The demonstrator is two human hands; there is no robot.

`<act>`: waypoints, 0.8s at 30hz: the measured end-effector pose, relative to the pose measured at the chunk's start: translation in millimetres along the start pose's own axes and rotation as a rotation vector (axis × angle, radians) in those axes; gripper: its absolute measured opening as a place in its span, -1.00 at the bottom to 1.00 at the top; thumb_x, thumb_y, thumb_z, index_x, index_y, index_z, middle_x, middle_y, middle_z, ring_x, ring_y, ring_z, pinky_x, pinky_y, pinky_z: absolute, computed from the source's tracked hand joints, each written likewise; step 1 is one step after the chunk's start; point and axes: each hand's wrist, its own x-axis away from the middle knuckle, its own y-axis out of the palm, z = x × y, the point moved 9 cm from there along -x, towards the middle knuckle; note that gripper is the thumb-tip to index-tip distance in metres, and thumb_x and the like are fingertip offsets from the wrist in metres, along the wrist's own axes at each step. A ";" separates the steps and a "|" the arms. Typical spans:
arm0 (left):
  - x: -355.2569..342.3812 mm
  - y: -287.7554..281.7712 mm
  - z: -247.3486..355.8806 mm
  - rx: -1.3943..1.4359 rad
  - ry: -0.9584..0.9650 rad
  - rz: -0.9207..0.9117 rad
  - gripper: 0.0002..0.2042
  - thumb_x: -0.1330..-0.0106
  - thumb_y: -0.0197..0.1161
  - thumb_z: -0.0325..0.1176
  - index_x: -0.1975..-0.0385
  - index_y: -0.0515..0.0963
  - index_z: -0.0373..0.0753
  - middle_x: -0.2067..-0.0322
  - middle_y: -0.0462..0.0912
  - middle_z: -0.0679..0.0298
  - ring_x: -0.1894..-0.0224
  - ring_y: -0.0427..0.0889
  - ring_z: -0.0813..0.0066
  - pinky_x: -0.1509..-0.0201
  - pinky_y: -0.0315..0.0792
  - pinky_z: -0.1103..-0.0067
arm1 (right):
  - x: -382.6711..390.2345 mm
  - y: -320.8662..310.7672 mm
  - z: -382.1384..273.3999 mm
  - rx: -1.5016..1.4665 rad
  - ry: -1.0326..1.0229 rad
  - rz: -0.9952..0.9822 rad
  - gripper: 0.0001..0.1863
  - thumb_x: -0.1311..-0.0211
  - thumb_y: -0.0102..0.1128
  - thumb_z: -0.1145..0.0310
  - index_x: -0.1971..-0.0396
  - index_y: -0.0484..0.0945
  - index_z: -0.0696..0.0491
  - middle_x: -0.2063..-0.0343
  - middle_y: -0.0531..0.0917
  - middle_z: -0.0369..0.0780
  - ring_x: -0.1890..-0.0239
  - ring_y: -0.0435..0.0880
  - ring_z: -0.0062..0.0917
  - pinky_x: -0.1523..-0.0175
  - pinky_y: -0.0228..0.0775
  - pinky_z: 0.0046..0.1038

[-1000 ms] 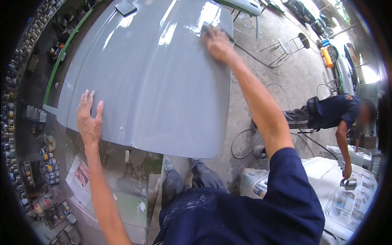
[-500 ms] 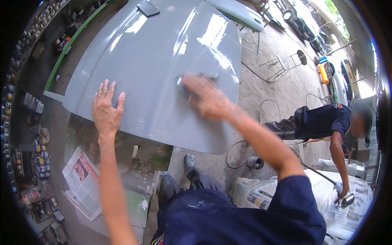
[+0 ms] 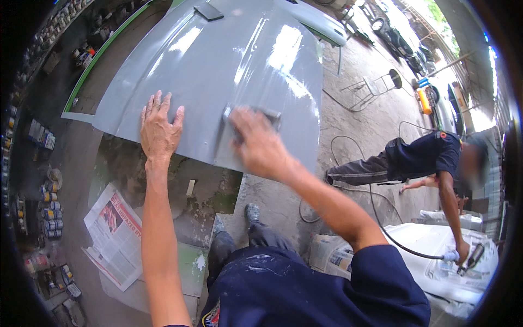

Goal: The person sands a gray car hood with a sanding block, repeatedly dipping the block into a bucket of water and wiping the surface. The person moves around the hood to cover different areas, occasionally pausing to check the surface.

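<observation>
A glossy grey car hood lies in front of me, wet-looking with bright reflections. My left hand rests flat near its front edge, fingers spread, holding nothing. Under my right hand is a dark, flat sanding block, pressed against the hood to the right of its middle. Motion blurs the fingers, and the palm hides most of the block. Another dark flat pad lies at the hood's far end.
Newspaper lies below left, beside shelved cans. A co-worker at right holds a hose-fed tool over a white, partly paper-covered car part. Behind stand a stool and a pale blue panel. Hoses cross the floor.
My right hand has moved the sanding block left and slightly nearer over the hood. My left hand appears a little farther right and up. The view has shifted slightly; the co-worker's tool has turned.
</observation>
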 end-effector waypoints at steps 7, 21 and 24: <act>2.5 -2.8 3.0 -0.021 0.062 -0.026 -0.43 -0.56 0.13 0.01 -0.41 0.49 -0.21 -0.50 0.39 0.06 -0.57 0.29 0.09 -0.66 0.11 0.21 | 71.2 2.8 14.8 -0.004 -0.012 -0.313 -0.23 -0.62 -0.09 0.02 -0.68 -0.09 -0.09 -0.69 -0.08 -0.19 -0.72 -0.20 -0.31 -0.77 -0.41 -0.18; 3.0 8.7 9.0 -0.176 -0.002 -0.104 -0.47 -0.60 0.12 -0.09 -0.49 0.42 -0.14 -0.54 0.32 0.16 -0.59 0.23 0.12 -0.67 0.07 0.22 | -112.1 -43.2 257.9 -0.010 -0.049 -0.035 -0.30 -0.67 -0.34 -0.16 -0.65 0.04 -0.19 -0.67 0.01 -0.25 -0.71 -0.13 -0.33 -0.77 -0.34 -0.20; 5.7 14.6 7.2 -0.235 -0.060 -0.156 -0.46 -0.65 0.02 -0.08 -0.55 0.32 -0.12 -0.58 0.24 0.18 -0.63 0.15 0.13 -0.69 -0.01 0.19 | -159.0 -53.8 317.4 -0.010 -0.047 0.023 -0.29 -0.67 -0.36 -0.17 -0.63 0.09 -0.13 -0.67 0.04 -0.25 -0.70 -0.07 -0.35 -0.76 -0.27 -0.23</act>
